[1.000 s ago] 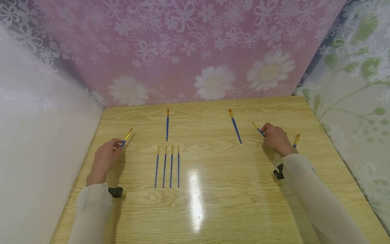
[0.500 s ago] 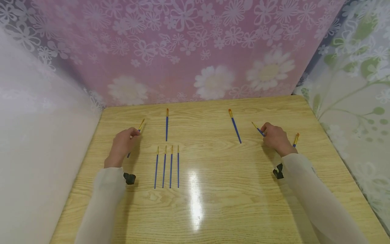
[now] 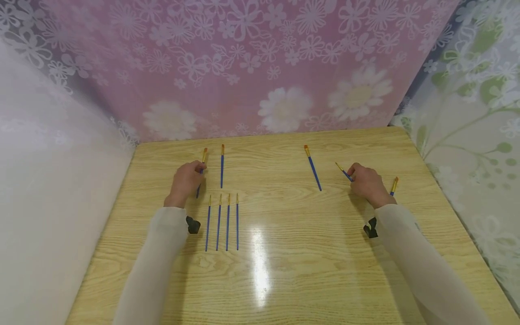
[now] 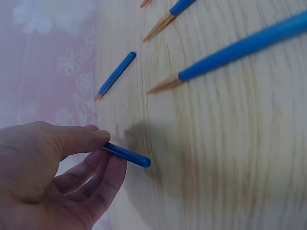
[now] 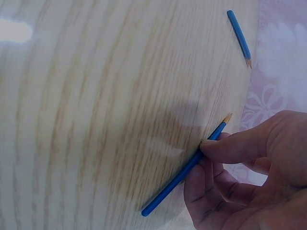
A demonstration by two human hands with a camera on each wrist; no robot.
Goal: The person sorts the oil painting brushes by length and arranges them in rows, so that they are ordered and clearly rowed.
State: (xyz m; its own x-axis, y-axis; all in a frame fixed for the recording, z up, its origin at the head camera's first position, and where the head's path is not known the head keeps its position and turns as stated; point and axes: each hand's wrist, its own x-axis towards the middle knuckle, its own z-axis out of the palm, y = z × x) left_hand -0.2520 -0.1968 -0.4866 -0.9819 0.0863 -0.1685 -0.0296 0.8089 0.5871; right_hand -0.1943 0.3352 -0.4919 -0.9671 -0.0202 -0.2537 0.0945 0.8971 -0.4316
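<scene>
My left hand (image 3: 188, 180) pinches a blue-handled paintbrush (image 4: 128, 155) between thumb and fingers, bristles toward the back of the table. Just right of it lies another flat paintbrush (image 3: 222, 167). Nearer the front, several thin paintbrushes (image 3: 218, 225) lie side by side in a row, bristles pointing away. On the right side my right hand (image 3: 367, 185) pinches a thin paintbrush (image 5: 177, 177) by its blue handle, its tip pointing up and left in the head view. Whether either held brush touches the table I cannot tell.
A wide paintbrush (image 3: 313, 168) lies slanted at the back, left of my right hand. Another paintbrush (image 3: 394, 185) shows partly behind my right wrist. The wooden table (image 3: 300, 271) meets a pink floral curtain (image 3: 227, 104) at the back.
My left hand has moved right and toward the back with its paintbrush, which now stands more upright in view, beside the other back brush. My right hand has stayed in place.
</scene>
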